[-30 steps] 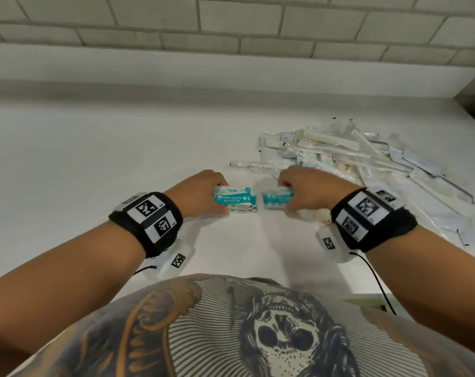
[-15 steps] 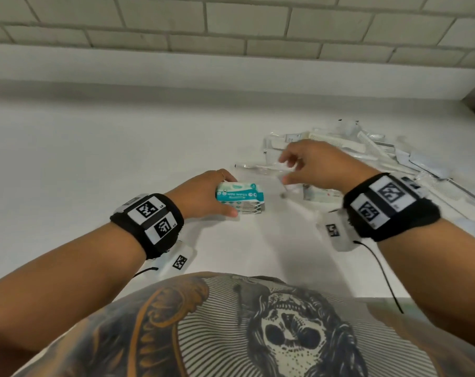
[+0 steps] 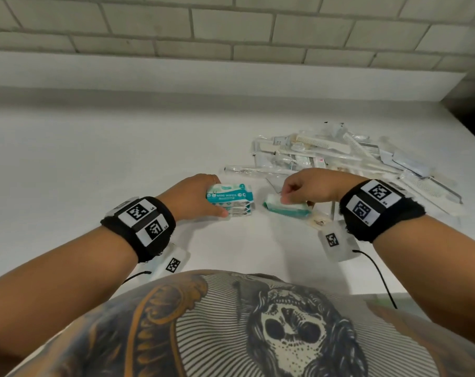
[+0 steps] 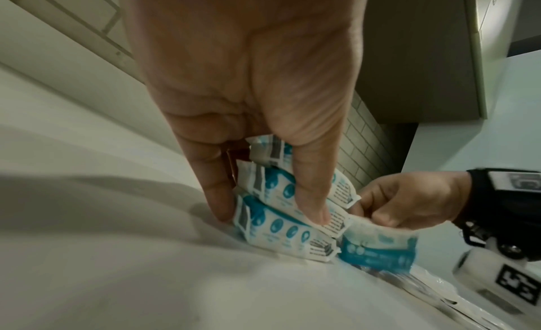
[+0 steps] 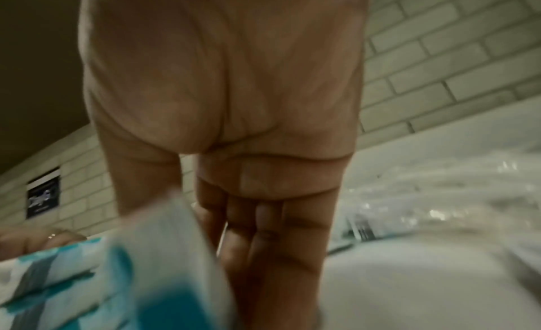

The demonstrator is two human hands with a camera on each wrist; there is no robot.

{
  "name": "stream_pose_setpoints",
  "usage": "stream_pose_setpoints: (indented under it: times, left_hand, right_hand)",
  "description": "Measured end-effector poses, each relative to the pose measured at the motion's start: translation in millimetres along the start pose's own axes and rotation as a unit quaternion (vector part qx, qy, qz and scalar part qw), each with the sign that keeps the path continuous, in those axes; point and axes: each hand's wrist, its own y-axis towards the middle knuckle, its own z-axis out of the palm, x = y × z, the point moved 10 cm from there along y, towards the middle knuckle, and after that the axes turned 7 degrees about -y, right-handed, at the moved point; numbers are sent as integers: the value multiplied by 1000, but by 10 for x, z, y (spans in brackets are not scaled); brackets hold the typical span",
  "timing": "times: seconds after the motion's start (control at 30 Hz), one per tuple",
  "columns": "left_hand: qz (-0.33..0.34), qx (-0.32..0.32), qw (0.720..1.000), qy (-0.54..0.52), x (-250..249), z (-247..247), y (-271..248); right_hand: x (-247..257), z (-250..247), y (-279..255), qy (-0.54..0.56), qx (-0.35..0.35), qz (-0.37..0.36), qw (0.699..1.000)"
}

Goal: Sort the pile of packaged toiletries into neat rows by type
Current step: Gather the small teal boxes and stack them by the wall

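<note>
I log the left hand point(image 3: 195, 198) clamped around a stack of teal-and-white mini wipes packets point(image 3: 230, 198) on the white countertop point(image 3: 94, 159), the right hand point(image 3: 309, 187) pinching another teal wipes packet point(image 3: 286, 208) just beside it, near the pile of clear-wrapped toiletries point(image 3: 339, 156).

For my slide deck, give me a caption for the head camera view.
Left hand steadies stacked wipes packs while right hand brings another pack beside them.

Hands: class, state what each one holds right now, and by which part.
Left hand grips the stack of mini wipes packs by its left end. Right hand pinches a single wipes pack by its upper edge.
</note>
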Motion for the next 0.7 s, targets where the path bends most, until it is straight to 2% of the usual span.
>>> stream_pose_setpoints:
  times: [0.07, 0.17, 0.23, 0.3, 0.4, 0.5, 0.57, 0.63, 0.7]
  left_hand:
    - [-3, 1, 1000, 5, 6, 2, -2]
    - [-5, 1, 1000, 6, 13, 8, 7]
    - [-5, 1, 1000, 10, 21, 12, 18]
    - [-6, -2, 1000, 11, 33, 7, 20]
    - [-9, -2, 1000, 11, 47, 11, 20]
    - [-8, 2, 1000, 8, 43, 22, 21]
    - [-10, 0, 1000, 6, 44, 21, 20]
    - [-8, 2, 1000, -6, 47, 32, 21]
    - [1, 13, 997, -74, 27, 51, 5]
  right_hand:
    - [-55, 7, 64, 4, -3, 24, 1000]
    - [-153, -101, 75, -32, -46, 68, 996]
    - [-160, -109, 52, -43, -56, 74, 995]
    - [-109, -50, 45, -55, -49, 52, 996]
    - [-23, 25, 60, -145, -53, 32, 987]
    - [213, -257, -19, -87, -146, 3, 985]
    - [496, -484, -108, -42, -205, -55, 976]
    - [865, -519, -163, -46, -205, -119, 970]
    - [1163, -368, -141, -84, -168, -149, 971]
